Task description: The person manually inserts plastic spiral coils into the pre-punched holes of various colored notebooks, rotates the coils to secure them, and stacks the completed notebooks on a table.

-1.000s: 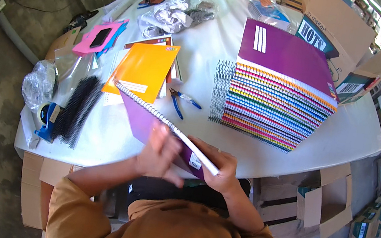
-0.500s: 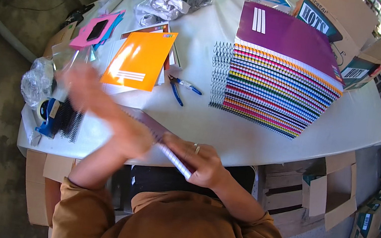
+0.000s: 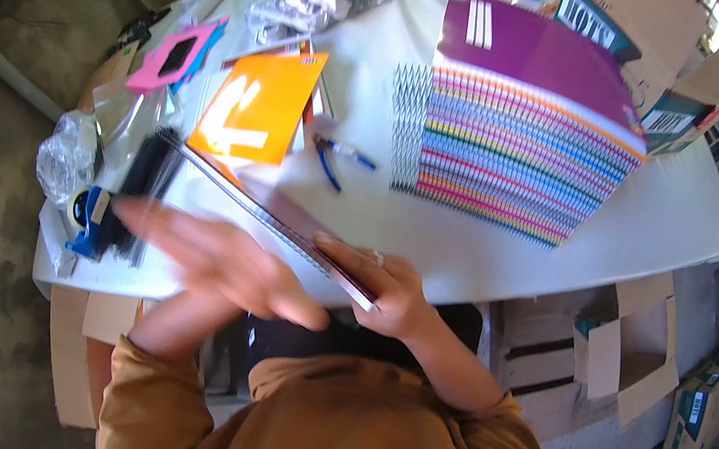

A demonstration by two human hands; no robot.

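Note:
A spiral notebook with a dark cover is tilted edge-up over the near side of the table. My right hand grips its near right end, thumb and fingers pressed on either side. Along the notebook's lower edge, next to its coil binding, is my left hand, smeared by motion. Its fingers look stretched out, and I see nothing held in them. Loose black wire coils lie just left of that hand. Beyond the notebook are blue-handled pliers and an orange notebook lying on other sheets.
A tall stack of spiral notebooks stands right of centre, coils facing left. A blue tape dispenser and crumpled plastic sit at the left edge. A phone rests on pink sheets. Cardboard boxes stand at back right.
My left hand has swung down and back from the far left, to beside the notebook's binding. The notebook's far end now shows, reaching toward the loose coils. My right hand keeps its grip.

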